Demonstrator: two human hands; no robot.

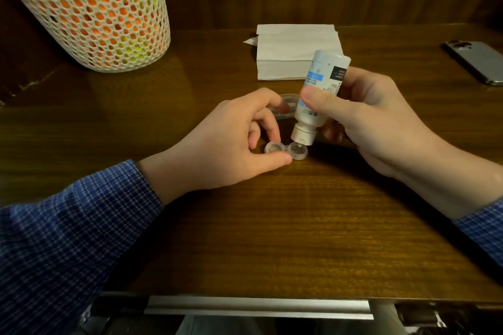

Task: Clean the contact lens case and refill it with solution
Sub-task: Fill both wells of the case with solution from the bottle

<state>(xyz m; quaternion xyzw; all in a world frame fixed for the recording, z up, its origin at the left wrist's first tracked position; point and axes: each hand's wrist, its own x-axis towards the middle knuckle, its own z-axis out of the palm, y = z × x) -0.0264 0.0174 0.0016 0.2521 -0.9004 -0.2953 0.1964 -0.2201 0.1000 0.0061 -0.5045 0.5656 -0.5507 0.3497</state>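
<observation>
Left grip [231,141] pinching contact lens case [285,150] on table [272,226]; right grip [364,117] clasping inverted solution bottle [315,95], nozzle over right well. Overflow risk judged likely from hard squeeze or tilted case.

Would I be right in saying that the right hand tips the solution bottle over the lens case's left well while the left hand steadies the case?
Not quite: the head view shows the solution bottle in the right hand tipped over the right well of the lens case, not the left. The left hand does steady the case.
</observation>
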